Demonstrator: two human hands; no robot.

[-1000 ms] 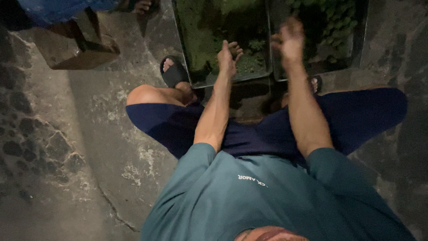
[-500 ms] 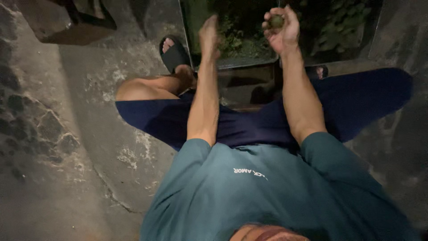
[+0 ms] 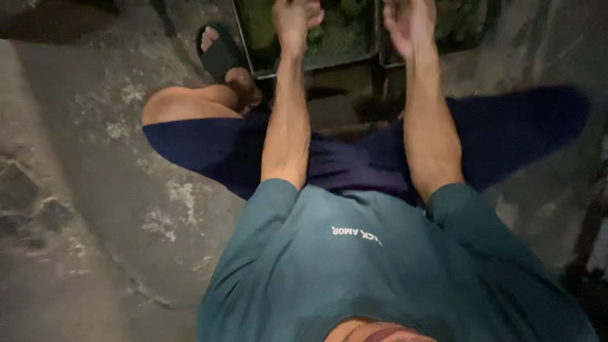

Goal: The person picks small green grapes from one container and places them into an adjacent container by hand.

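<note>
Grey concrete floor [image 3: 95,209], cracked and patchy, fills the left side of the frame. Upper left-centre: a black sandal [image 3: 218,50] on the person's foot, bare knee bent outward just below it, so the person sits low w/ legs spread, which puts the body close to what's ahead.

Top centre: two dark shallow trays w/ green plants, side by side. Left tray [image 3: 342,57] has a pale rim along its near edge; right tray [image 3: 465,28] is mostly cut by the top edge. They sit just beyond the navy shorts [image 3: 215,142], approx. between the knees, within arm's reach w/o leaning.

Left hand [image 3: 292,19] is over the left tray, arm straight out from the teal shirt [image 3: 329,272], wrist level, fingers curled in to a loose fist. Whether it pinches a bit of plant or nothing, can't tell: too blurred and cropped.

Right hand [image 3: 408,20] is up at the gap btw. the two trays, forearm parallel to the other, palm turned inward, fingers partly spread and smeared by motion blur. Looks released, nothing seen in it, but not certain.
</note>
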